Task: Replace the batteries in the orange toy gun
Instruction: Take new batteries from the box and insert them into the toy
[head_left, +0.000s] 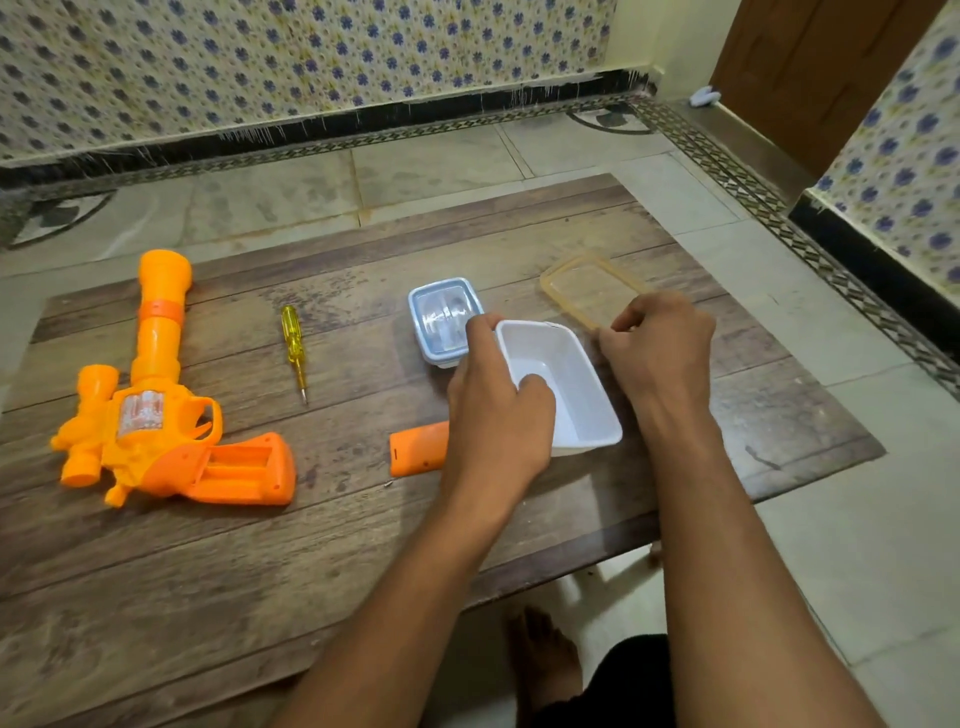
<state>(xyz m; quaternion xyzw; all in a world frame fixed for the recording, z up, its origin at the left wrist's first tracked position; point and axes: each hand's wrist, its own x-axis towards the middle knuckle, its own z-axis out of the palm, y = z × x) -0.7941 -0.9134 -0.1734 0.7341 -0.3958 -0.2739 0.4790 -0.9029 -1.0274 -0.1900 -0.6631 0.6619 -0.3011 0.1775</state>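
1. Steadying the white container (566, 387) is what my left hand (498, 410) is doing now: thumb hooked over the near-left rim, fingers curled round the outer wall, a firm hold on the tub.
2. My right hand (660, 353) sits just beside the container's right wall, fingers curled inward; I cannot tell whether they pinch something small or hold nothing.
3. The container looks empty from here, so no batteries are visible inside it. Its loose orange-rimmed lid (592, 288) lies flat just behind the right hand.
4. The relation that matters: the orange toy gun (156, 410) lies well apart to the left of both hands, barrel pointing away from me, grip pointing right toward my left hand, with the battery bay (241, 460) open and facing up. The bay's long axis runs left to right along the grip.
5. My left hand is the nearer one to the gun; the right would have to cross over the container.
6. The orange battery cover (418, 448) lies just left of my left wrist, partly hidden by it. The yellow screwdriver (294, 348) lies between gun and containers, tip toward me.
7. A closed blue-lidded box (444, 319) touches or nearly touches my left fingers; I judge fresh cells may be in there, though its contents are blurred.
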